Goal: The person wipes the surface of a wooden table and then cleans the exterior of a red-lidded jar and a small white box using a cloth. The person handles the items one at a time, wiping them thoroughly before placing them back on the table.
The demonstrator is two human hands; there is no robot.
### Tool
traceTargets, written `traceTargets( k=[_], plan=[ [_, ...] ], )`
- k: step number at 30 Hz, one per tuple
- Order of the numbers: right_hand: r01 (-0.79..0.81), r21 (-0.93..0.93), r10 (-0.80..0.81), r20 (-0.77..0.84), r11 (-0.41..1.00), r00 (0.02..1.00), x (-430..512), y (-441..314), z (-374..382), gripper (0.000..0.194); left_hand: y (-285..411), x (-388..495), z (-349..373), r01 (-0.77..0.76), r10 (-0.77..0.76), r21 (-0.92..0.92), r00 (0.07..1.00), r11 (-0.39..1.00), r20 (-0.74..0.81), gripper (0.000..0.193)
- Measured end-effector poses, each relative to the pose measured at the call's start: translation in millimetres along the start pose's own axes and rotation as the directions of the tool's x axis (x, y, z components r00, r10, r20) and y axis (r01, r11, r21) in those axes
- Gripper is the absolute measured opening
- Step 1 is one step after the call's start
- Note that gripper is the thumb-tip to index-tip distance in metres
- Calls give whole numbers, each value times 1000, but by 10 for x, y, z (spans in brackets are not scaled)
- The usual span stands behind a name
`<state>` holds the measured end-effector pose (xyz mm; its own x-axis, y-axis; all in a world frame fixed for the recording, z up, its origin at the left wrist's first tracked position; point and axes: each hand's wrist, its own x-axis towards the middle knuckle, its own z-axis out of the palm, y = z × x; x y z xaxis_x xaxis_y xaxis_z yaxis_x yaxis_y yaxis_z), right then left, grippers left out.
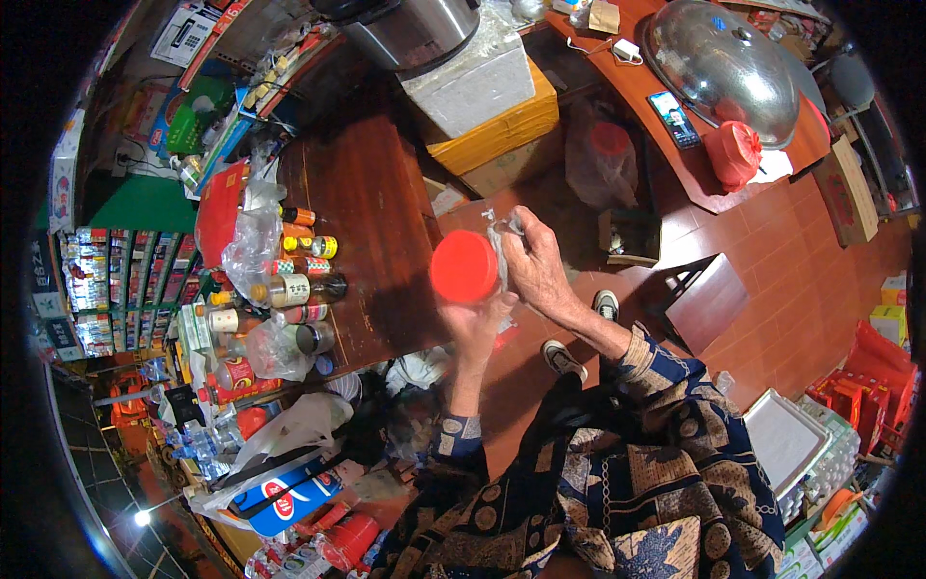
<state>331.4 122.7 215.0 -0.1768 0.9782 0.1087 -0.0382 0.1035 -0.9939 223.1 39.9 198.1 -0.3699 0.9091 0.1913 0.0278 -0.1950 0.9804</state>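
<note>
A jar with a round red lid (464, 266) is held up in front of me, lid facing the camera. My left hand (474, 318) grips it from below and the near side; most of the jar's body is hidden under the lid. Against the jar's right side, my right hand (537, 264) pinches a crumpled greyish cloth or tissue (500, 246). To the left stands a dark wooden table (369, 217) with several sauce and condiment bottles (300, 289) along its far left edge.
Stacked boxes, a white foam one (477, 87) uppermost, carry a steel pot (412, 36). A desk (712, 174) at upper right bears a domed metal lid (723, 65), a phone (673, 119) and a red bag (732, 155). A low stool (705, 300) stands on the tiled floor.
</note>
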Motion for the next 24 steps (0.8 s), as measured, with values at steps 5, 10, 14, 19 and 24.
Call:
traceTargets(
  k=[5,10,14,19,24],
  plan=[
    [-29,-112,60,286,993,956,219,-152,-160,32,-153,-89,-202,52,-56,63,997,997,58,87],
    [-85,-81,112,434,993,894,326,-111,-182,30,-56,-12,-322,168,-171,31,967,985,189,86],
    [-128,-16,126,345,992,930,199,-157,-199,34,38,198,-241,-19,5,55,970,998,244,95],
    [-117,27,112,131,993,985,32,-178,-84,29,-77,146,-252,-107,102,135,994,985,47,103],
    [-61,39,61,14,997,998,-39,-157,-70,23,-24,128,-204,-5,1,-90,999,996,-46,95]
  ],
)
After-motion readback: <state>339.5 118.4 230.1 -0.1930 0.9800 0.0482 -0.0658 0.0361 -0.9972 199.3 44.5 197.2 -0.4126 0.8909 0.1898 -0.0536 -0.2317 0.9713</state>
